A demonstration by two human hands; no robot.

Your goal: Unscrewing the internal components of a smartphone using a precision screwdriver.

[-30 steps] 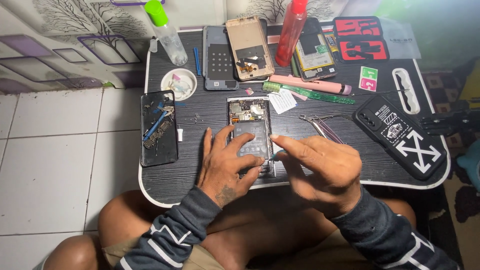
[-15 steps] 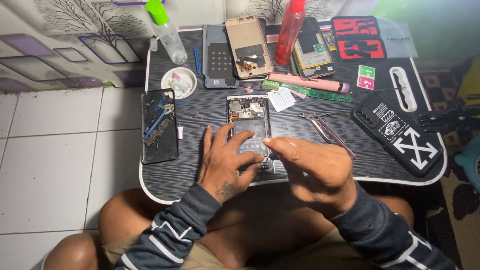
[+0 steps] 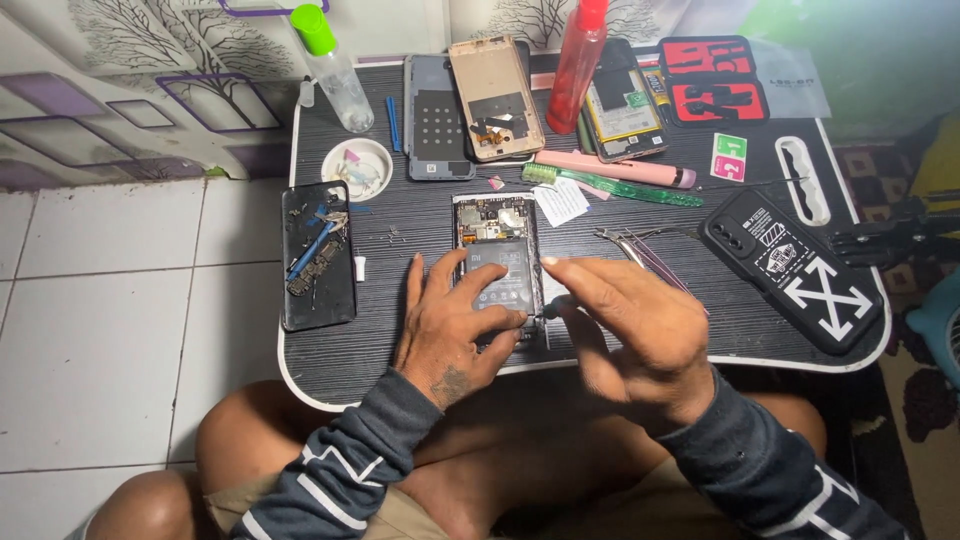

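- Two hands work over one opened phone (image 3: 497, 262) lying back-up on the dark bench (image 3: 420, 345), directly under the fingers and close to the person's lap.
- The left hand (image 3: 452, 325) lies spread flat on the phone's lower half, fingers splayed over the battery and pressing it down; it grips nothing, only pins.
- The right hand (image 3: 630, 325) hovers just to the right of the phone, fingers curled round a small dark tool (image 3: 552, 311) whose tip meets the phone's lower right edge.
- By my judgement the phone is light and stiff, but fragile with its back off: bare boards and thin cables sit at the far end, beyond the left fingertips. Holding is safest by the metal side frame or flat on the battery, never on the exposed parts.
- Just beyond the right hand lie tweezers (image 3: 640, 250); farther right is a black phone case (image 3: 800, 275).
- Left of the left hand sits a black tray of parts (image 3: 318, 255), and beyond it a small white dish (image 3: 358, 168).
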